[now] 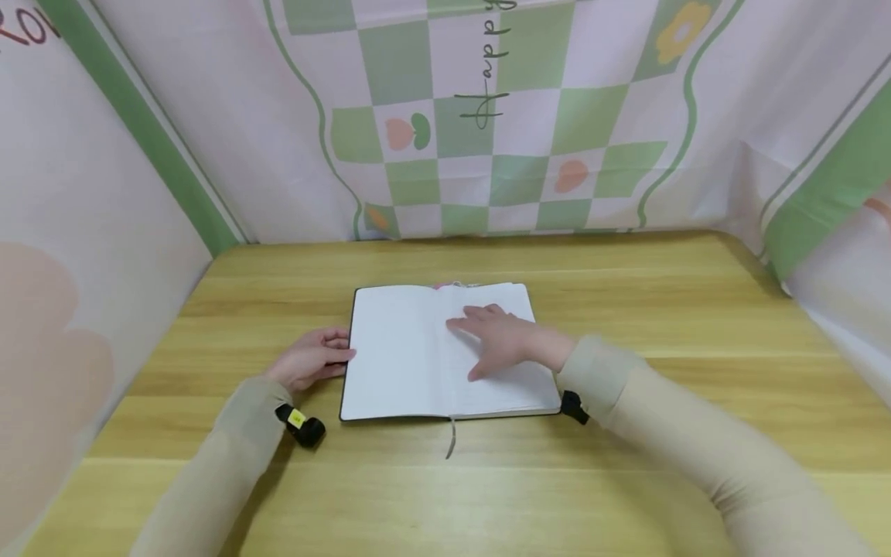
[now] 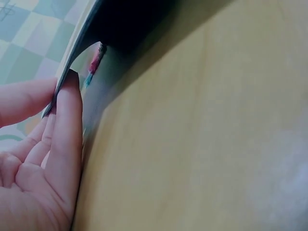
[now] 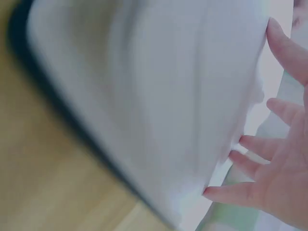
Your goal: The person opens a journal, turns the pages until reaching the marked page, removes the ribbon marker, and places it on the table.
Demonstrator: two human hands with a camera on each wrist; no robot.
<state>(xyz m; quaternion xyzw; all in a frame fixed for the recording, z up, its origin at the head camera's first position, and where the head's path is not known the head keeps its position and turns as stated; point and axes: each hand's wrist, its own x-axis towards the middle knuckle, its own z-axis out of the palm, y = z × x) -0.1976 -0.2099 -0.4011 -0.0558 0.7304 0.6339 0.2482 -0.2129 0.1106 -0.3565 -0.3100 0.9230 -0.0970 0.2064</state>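
An open notebook with blank white pages and a dark cover lies on the wooden table. At its left edge, my left hand pinches the cover, thumb on top and fingers underneath. The left wrist view has that dark cover edge between thumb and fingers, lifted a little from the table. My right hand is spread over the right-hand page, fingers apart. In the right wrist view its fingertips touch the page surface. A grey ribbon bookmark hangs out below the spine.
Something pink peeks out behind the notebook's top edge. A small pink and teal strand shows beneath the cover. Patterned cloth hangs along the table's back edge, with more cloth at both sides. Wooden tabletop surrounds the notebook.
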